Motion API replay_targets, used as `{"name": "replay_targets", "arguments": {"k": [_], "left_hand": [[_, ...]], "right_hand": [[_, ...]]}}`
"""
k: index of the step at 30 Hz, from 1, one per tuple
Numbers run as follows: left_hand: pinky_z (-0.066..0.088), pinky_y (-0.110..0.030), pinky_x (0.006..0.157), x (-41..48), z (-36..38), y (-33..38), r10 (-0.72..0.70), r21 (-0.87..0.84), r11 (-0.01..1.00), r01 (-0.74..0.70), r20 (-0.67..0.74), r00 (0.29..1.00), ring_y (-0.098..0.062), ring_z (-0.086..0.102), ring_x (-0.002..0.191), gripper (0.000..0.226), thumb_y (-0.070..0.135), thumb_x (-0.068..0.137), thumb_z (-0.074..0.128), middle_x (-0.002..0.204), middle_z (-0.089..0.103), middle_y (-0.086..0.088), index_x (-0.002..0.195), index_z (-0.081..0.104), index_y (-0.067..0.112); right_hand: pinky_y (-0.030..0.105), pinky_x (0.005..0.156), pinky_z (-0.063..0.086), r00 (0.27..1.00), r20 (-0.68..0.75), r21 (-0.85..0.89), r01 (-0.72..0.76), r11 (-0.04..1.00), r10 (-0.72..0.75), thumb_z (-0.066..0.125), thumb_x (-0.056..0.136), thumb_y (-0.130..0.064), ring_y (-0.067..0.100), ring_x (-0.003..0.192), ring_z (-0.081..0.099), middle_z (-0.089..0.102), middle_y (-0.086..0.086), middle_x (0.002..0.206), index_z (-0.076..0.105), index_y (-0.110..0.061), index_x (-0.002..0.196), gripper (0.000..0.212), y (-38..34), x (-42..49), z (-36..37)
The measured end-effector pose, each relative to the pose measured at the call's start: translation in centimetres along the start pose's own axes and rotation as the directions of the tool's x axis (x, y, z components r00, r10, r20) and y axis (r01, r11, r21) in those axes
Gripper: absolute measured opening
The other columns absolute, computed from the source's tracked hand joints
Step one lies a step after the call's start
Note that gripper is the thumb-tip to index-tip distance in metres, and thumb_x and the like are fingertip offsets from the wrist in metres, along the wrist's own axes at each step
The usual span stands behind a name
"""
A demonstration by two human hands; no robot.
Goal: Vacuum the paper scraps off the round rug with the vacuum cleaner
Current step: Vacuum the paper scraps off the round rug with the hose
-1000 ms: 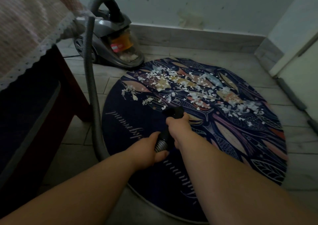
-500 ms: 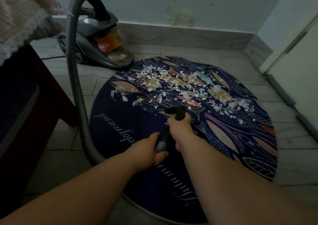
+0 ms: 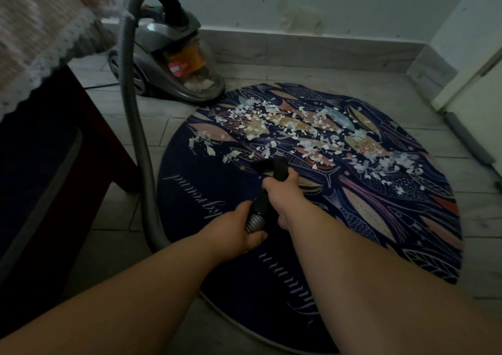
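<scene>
Now both hands are closed round the vacuum's wand. The left hand (image 3: 239, 231) grips the ribbed grey cuff (image 3: 254, 221) at its rear end, and the right hand (image 3: 282, 191) is wrapped round the black tube (image 3: 261, 202) ahead of it, nearer the mess. The tube points away from the person, with its short nozzle (image 3: 267, 164) over the dark middle of the round rug (image 3: 231, 295); whether it touches the pile I cannot tell.

The paper scraps (image 3: 307, 137) lie just beyond the nozzle on the rug's far half, in a band running from far left to nearer right. The coming stroke likely goes forward, then rightwards along that band, led by the right hand.

The hose (image 3: 134, 126) loops left over the floor tiles (image 3: 114, 213) to the vacuum cleaner (image 3: 160, 42), parked beside the rug's far-left edge.
</scene>
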State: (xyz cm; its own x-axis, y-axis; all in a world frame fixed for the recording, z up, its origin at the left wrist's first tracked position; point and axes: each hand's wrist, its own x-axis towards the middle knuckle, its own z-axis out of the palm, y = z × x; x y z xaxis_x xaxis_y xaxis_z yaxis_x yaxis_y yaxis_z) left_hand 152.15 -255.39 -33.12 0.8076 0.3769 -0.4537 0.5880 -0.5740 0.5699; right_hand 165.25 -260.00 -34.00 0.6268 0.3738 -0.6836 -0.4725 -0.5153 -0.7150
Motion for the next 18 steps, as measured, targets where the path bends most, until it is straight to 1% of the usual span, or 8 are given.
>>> {"name": "replay_targets", "arguments": {"k": [3,5,8,10,12,16,18], "left_hand": [[0.045,-0.026,0.081,-0.1,0.0,0.2,0.019,0.003,1.0,-0.019,0.0,1.0,-0.02,0.058,0.098,0.07,0.044,0.089,0.059,0.121,0.057,-0.007,0.143,0.021,0.021],[0.043,-0.025,0.081,0.0,0.1,0.8,0.037,0.01,0.999,-0.037,0.011,0.999,-0.02,0.057,0.101,0.071,0.043,0.089,0.059,0.123,0.056,-0.008,0.145,0.02,0.02],[0.044,-0.026,0.081,0.2,0.8,2.1,0.073,0.006,0.997,-0.074,0.067,0.995,-0.02,0.057,0.101,0.074,0.044,0.089,0.058,0.124,0.055,-0.008,0.146,0.018,0.019],[0.041,-0.024,0.08,0.4,1.7,3.3,0.103,0.027,0.994,-0.106,0.093,0.99,-0.021,0.056,0.104,0.073,0.045,0.089,0.058,0.126,0.054,-0.009,0.146,0.019,0.019],[0.039,-0.023,0.079,0.5,2.6,4.3,0.131,0.048,0.989,-0.137,0.112,0.985,-0.022,0.055,0.108,0.072,0.045,0.089,0.058,0.128,0.053,-0.009,0.145,0.02,0.018],[0.039,-0.023,0.079,0.2,3.7,5.2,0.15,0.059,0.986,-0.158,0.129,0.98,-0.022,0.055,0.107,0.07,0.045,0.089,0.058,0.126,0.055,-0.009,0.143,0.023,0.019],[0.04,-0.025,0.081,-0.3,3.7,4.9,0.142,0.066,0.986,-0.15,0.118,0.983,-0.022,0.055,0.108,0.071,0.045,0.089,0.058,0.127,0.054,-0.009,0.144,0.021,0.019]], "right_hand": [[0.053,0.094,0.052,1.0,-0.024,-0.021,-0.013,1.0,0.013,0.056,0.093,-0.019,0.033,0.098,0.057,0.054,0.012,0.108,0.008,-0.042,0.154,0.082,-0.3,0.0,0.0],[0.053,0.093,0.053,0.998,-0.065,-0.009,-0.026,1.0,0.025,0.056,0.094,-0.02,0.032,0.096,0.058,0.054,0.011,0.106,0.007,-0.041,0.155,0.081,-0.3,-0.3,-0.6],[0.052,0.093,0.052,0.989,-0.145,0.019,-0.04,0.999,0.042,0.056,0.094,-0.021,0.031,0.094,0.057,0.052,0.01,0.102,0.007,-0.04,0.155,0.08,0.1,-0.8,-2.4],[0.054,0.095,0.051,0.975,-0.211,0.014,-0.064,0.998,0.065,0.056,0.093,-0.022,0.034,0.098,0.056,0.052,0.011,0.103,0.006,-0.04,0.155,0.081,0.5,-1.4,-4.0],[0.055,0.093,0.052,0.964,-0.253,0.03,-0.079,0.996,0.084,0.056,0.093,-0.022,0.035,0.1,0.056,0.053,0.015,0.107,0.007,-0.041,0.154,0.081,0.9,-1.9,-5.5],[0.054,0.092,0.053,0.964,-0.249,0.044,-0.089,0.995,0.097,0.055,0.095,-0.023,0.034,0.096,0.057,0.052,0.014,0.102,0.005,-0.041,0.155,0.08,1.7,-2.7,-6.9],[0.053,0.093,0.052,0.968,-0.237,0.034,-0.079,0.996,0.085,0.055,0.095,-0.024,0.033,0.099,0.056,0.052,0.014,0.113,0.005,-0.041,0.155,0.08,1.9,-3.0,-6.6]]}}
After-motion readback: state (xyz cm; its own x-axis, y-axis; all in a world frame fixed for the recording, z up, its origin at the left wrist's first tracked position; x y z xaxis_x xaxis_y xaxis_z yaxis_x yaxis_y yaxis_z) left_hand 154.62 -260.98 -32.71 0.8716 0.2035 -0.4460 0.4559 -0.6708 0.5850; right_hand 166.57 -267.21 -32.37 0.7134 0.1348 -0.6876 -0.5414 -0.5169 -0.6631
